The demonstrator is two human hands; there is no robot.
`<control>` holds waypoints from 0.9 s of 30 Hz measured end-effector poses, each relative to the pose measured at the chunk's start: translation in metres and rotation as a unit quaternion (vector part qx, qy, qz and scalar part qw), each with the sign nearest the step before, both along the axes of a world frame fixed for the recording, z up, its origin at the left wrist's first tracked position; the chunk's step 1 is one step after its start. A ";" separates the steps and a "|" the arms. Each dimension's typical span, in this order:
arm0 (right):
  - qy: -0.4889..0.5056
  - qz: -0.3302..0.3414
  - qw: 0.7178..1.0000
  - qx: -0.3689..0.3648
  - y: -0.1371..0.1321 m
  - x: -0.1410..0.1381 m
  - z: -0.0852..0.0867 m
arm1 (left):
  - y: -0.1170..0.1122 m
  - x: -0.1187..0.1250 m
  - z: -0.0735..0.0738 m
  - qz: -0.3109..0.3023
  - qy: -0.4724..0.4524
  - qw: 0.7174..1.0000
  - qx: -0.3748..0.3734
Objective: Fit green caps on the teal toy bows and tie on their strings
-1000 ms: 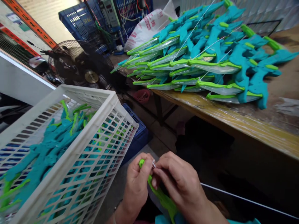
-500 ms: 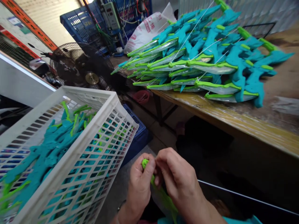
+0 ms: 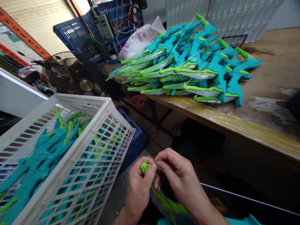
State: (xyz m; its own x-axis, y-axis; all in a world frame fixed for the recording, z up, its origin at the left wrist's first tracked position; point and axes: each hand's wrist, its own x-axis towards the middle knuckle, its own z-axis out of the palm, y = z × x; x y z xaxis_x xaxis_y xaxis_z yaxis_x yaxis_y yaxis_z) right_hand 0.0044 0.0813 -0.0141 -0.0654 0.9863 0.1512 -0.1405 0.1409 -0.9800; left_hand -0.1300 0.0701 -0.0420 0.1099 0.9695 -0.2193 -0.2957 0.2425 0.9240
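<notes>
My left hand (image 3: pixel 140 187) is closed around the bright green limb of a toy bow (image 3: pixel 164 198), and the limb's knobbed tip pokes out between thumb and forefinger. Thumb and fingers of my right hand (image 3: pixel 179 175) pinch close beside that tip, on what appears to be the end of a white string (image 3: pixel 234 194). This string stretches from behind my right wrist toward the lower right; its pinched end is mostly hidden. Part of the bow's teal body shows below my right forearm at the bottom edge.
To my left, a white slatted crate (image 3: pixel 106 107) holds teal and green bow parts. Strung toy bows (image 3: pixel 194 62) lie piled on the wooden table (image 3: pixel 269 125) ahead. A fan (image 3: pixel 77 75), a white printed sack (image 3: pixel 138 39) and a blue crate (image 3: pixel 133 137) stand around.
The view has shifted slightly, so the pile of bows sits further left. My right hand's fingers have moved a little at the limb tip; my left hand keeps its hold.
</notes>
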 end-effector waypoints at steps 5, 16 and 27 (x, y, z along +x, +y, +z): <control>-0.078 -0.053 0.991 0.098 -0.006 0.000 -0.006 | 0.006 0.002 0.007 -0.017 -0.062 0.997 -0.035; -0.260 -0.115 0.924 0.257 -0.010 0.003 -0.007 | 0.008 0.006 0.016 -0.032 -0.113 0.993 -0.018; -0.198 -0.108 0.953 0.203 -0.014 0.005 -0.003 | 0.012 0.008 0.020 -0.050 -0.135 0.989 -0.023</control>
